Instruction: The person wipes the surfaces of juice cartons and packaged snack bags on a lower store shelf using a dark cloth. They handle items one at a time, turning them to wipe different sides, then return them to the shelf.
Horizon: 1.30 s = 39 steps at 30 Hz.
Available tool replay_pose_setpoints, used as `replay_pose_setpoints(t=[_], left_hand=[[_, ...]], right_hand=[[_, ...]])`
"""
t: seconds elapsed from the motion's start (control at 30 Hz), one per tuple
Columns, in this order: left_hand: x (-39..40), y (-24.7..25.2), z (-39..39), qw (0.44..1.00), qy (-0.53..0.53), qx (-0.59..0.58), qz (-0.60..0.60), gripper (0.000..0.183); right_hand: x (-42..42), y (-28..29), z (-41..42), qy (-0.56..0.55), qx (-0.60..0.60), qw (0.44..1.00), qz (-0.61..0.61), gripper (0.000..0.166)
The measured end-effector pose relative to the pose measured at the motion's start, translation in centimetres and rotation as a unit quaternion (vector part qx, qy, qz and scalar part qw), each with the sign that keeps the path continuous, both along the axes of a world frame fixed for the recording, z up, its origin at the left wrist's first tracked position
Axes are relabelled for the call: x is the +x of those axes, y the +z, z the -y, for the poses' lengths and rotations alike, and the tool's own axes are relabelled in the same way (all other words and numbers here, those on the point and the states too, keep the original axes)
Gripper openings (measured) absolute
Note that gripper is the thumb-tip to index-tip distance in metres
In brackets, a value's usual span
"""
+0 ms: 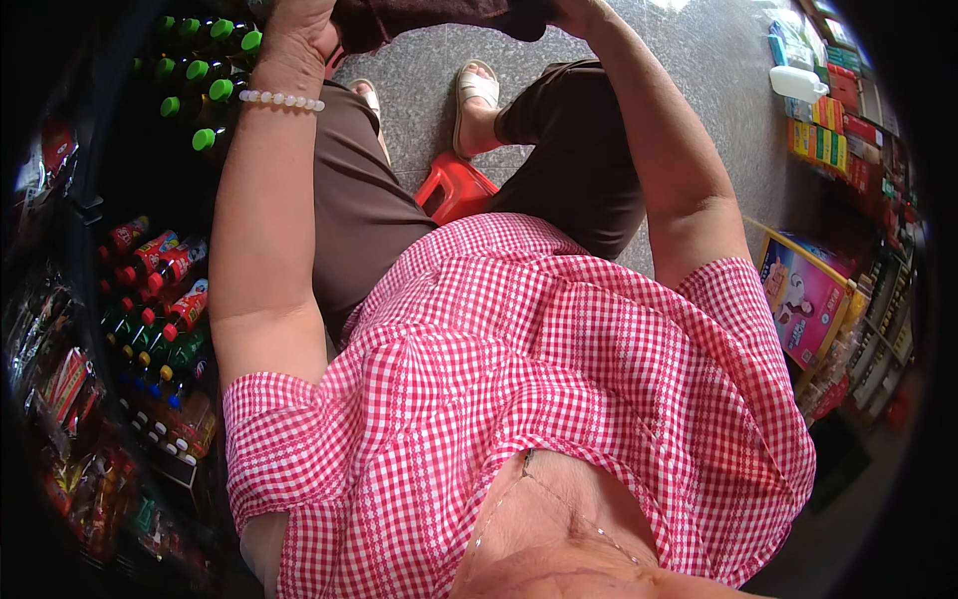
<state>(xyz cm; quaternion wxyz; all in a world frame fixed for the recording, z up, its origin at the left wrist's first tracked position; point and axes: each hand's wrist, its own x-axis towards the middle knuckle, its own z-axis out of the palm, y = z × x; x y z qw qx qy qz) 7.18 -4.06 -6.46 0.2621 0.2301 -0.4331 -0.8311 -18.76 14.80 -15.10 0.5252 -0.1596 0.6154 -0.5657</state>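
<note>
A dark maroon cloth is stretched between my two hands at the top of the view, its upper part cut off by the picture's edge. My left hand grips its left end; a band of pale beads circles that wrist. At the opposite end, my right hand holds the cloth, with most of its fingers out of the picture or behind the fabric. Below the cloth, a red plastic stool shows between my legs, and my feet in white sandals rest on the grey floor.
Close on my left stand bottles with green caps and red-capped bottles. Packaged goods hang farther left. To the right are a white plastic jug, stacked boxes and a pink printed panel with a yellow frame.
</note>
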Motion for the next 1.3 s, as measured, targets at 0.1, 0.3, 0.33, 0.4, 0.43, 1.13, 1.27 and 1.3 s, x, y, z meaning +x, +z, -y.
replay_pose_setpoints(t=[0.1, 0.3, 0.33, 0.4, 0.43, 1.13, 1.27, 1.3], left_hand=[[-0.1, 0.1, -0.1, 1.000, -0.005, 0.027, -0.006, 0.025], [-1.1, -0.3, -0.2, 1.000, -0.013, 0.017, 0.000, 0.021], [-1.0, -0.2, -0.2, 1.000, -0.013, 0.022, -0.001, 0.021], [-1.1, -0.7, -0.2, 0.999, -0.018, 0.050, -0.008, 0.022], [-1.4, -1.0, -0.2, 0.998, -0.022, 0.064, -0.010, 0.023], [-4.0, -0.1, -2.2, 0.995, -0.001, -0.100, -0.028, 0.029], [-3.5, -0.2, -1.6, 0.994, 0.019, -0.108, -0.014, 0.032], [-3.3, 0.0, -1.6, 0.994, 0.031, -0.109, -0.004, 0.031]], right_hand=[[1.6, 2.1, 0.8, -0.013, 0.009, 1.000, 0.001, 0.023], [-1.2, 0.3, -0.1, 0.026, 0.009, 1.000, -0.008, 0.031], [-1.5, 0.5, 0.0, 0.053, -0.012, 0.998, -0.012, 0.031], [-2.0, 0.6, -0.5, 0.098, -0.079, 0.992, -0.023, 0.033], [-2.3, 0.5, -0.7, 0.096, -0.069, 0.993, -0.026, 0.033], [-0.3, 3.4, 1.7, 0.089, 0.001, 0.987, -0.135, 0.044], [1.4, 5.2, 2.1, 0.093, -0.002, 0.978, -0.185, 0.046], [1.8, 5.7, 2.2, 0.091, -0.004, 0.976, -0.199, 0.047]])
